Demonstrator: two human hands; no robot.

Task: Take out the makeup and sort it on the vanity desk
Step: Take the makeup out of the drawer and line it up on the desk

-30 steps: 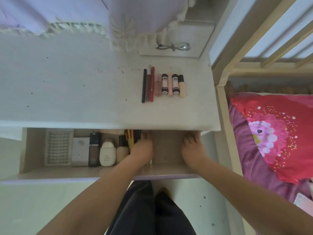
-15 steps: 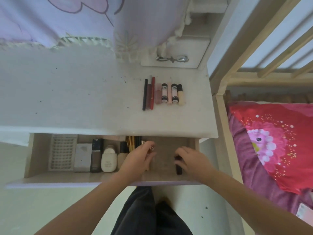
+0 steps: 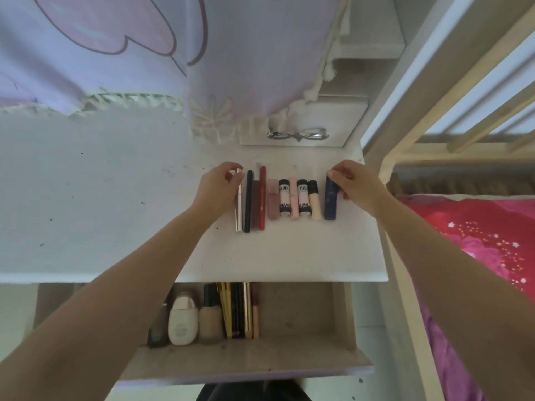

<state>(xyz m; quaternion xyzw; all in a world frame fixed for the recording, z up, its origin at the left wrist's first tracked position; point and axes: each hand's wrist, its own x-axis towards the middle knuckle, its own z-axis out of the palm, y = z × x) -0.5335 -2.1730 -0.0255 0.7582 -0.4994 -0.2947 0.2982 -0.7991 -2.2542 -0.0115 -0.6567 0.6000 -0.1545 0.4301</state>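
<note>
A row of makeup lies on the white vanity desk (image 3: 289, 256): a silver pencil (image 3: 239, 209), a black pencil (image 3: 248, 204), a red pencil (image 3: 262, 198), several small tubes (image 3: 293, 201) and a dark blue tube (image 3: 330, 201). My left hand (image 3: 215, 188) pinches the top of the silver pencil at the row's left end. At the right end, my right hand (image 3: 356, 183) grips the top of the dark blue tube. The open drawer (image 3: 295, 354) below holds bottles (image 3: 183, 319) and several slim sticks (image 3: 240, 311); my left arm covers its left part.
A small upper drawer with a silver bow handle (image 3: 296, 135) sits behind the row. Lilac fabric (image 3: 144, 53) hangs over the desk's back. A wooden bed frame (image 3: 405, 256) and a red floral blanket (image 3: 492, 244) lie to the right.
Both hands left the drawer and rose to the desk top, each carrying an item. The silver pencil and dark blue tube now lie at the two ends of the row.
</note>
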